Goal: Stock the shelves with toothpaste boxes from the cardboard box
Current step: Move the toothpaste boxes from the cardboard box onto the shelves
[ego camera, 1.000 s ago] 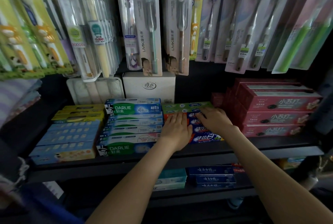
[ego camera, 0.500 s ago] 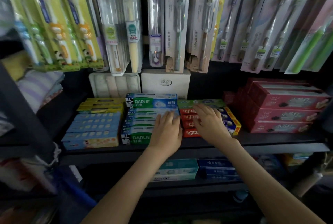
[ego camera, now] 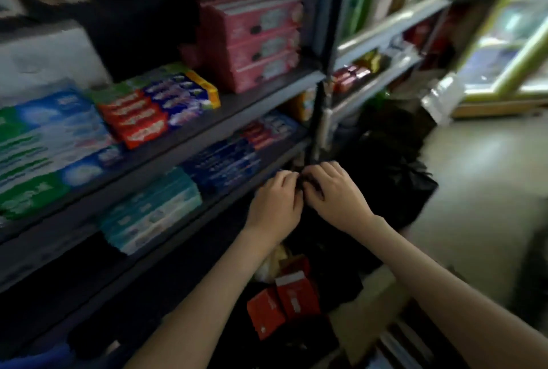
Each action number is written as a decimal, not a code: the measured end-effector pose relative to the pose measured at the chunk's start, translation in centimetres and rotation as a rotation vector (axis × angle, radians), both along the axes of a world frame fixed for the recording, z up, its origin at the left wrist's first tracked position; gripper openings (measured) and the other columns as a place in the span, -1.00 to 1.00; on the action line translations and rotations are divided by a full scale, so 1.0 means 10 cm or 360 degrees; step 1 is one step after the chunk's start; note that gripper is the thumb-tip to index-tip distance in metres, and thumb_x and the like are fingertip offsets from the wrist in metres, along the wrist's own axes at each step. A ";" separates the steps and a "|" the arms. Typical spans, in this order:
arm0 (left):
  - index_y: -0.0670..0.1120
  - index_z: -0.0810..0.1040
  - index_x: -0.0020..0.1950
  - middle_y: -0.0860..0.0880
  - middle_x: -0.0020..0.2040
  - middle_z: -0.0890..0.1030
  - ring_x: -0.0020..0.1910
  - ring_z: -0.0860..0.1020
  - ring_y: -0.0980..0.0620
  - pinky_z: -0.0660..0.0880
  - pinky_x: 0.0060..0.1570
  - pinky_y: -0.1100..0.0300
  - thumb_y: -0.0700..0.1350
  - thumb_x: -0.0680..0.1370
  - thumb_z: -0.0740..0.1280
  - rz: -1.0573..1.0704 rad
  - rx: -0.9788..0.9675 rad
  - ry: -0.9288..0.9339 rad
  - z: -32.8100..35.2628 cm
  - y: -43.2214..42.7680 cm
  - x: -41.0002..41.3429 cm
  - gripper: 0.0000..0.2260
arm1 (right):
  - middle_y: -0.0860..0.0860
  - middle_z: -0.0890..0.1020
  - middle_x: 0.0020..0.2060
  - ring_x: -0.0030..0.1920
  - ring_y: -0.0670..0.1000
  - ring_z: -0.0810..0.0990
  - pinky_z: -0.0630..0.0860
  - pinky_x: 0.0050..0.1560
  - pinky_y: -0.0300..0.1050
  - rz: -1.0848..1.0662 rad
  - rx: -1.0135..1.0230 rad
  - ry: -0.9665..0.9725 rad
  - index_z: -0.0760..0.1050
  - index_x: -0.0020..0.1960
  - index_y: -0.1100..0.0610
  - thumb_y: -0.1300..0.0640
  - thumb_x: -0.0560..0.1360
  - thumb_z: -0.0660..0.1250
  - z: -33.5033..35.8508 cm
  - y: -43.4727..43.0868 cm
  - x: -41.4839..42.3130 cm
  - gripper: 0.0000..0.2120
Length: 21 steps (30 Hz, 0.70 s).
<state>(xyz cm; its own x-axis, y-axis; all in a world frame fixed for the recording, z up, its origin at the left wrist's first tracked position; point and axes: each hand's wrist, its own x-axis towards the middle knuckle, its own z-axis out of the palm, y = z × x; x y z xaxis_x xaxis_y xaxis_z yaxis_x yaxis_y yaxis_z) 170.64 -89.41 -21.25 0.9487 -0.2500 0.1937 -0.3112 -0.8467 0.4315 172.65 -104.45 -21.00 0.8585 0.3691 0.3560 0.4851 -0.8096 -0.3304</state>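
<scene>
Left hand (ego camera: 274, 205) and right hand (ego camera: 335, 193) meet just beside the shelf post (ego camera: 321, 119), fingers curled and pinching a dark fold of the black bag (ego camera: 394, 173), blurred. Red boxes (ego camera: 284, 300) lie below the wrists. Toothpaste boxes (ego camera: 139, 113) sit stacked on the shelf (ego camera: 252, 101) above.

A single view is given, worn at the head, tilted and aimed down and rightward along the shelves (ego camera: 184, 146). The left hand (ego camera: 274, 205) and right hand (ego camera: 335, 193) are framed close at centre — the floor (ego camera: 474, 176) is caught at right.
</scene>
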 end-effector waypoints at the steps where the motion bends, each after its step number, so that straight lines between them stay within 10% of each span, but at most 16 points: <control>1: -0.11 0.35 0.43 -0.02 0.37 0.39 0.29 0.42 -0.02 0.44 0.20 0.09 -0.02 0.64 0.14 -0.0098 0.0011 0.0075 -0.10 -0.22 -0.01 -0.62 | 0.04 0.58 -0.10 -0.04 0.09 0.50 0.47 -0.01 -0.04 -0.0111 -0.0029 0.0056 0.53 0.08 0.15 0.03 0.50 0.17 -0.12 -0.27 -0.12 -0.71; 14: -0.10 0.23 0.49 -0.06 0.43 0.32 0.34 0.38 -0.05 0.40 0.25 0.09 0.00 0.64 0.12 -0.0937 0.0395 0.0793 -1.62 -2.82 -0.96 -0.57 | 0.02 0.51 0.18 0.22 0.02 0.42 0.40 0.18 -0.16 -0.1487 0.0136 0.1040 0.39 0.36 0.14 0.06 0.59 0.22 -1.77 -3.13 -2.54 -0.63; 21: -0.10 0.15 0.53 -0.05 0.50 0.22 0.44 0.25 -0.02 0.25 0.38 0.11 0.07 0.61 0.16 -0.0892 0.0673 0.1076 -2.88 -3.53 -1.58 -0.47 | 0.01 0.45 0.27 0.31 0.00 0.35 0.32 0.27 -0.15 -0.1654 0.0279 0.1564 0.28 0.43 0.09 0.05 0.59 0.19 -3.06 -3.82 -3.43 -0.58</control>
<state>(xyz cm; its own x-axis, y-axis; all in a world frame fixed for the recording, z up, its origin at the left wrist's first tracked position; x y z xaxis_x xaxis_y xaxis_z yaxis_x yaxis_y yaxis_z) 154.89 -124.72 -50.03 0.5490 -0.6226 -0.5576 -0.5143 -0.7775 0.3618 138.32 -142.67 -51.64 0.6265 -0.5498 -0.5525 -0.7665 -0.5631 -0.3088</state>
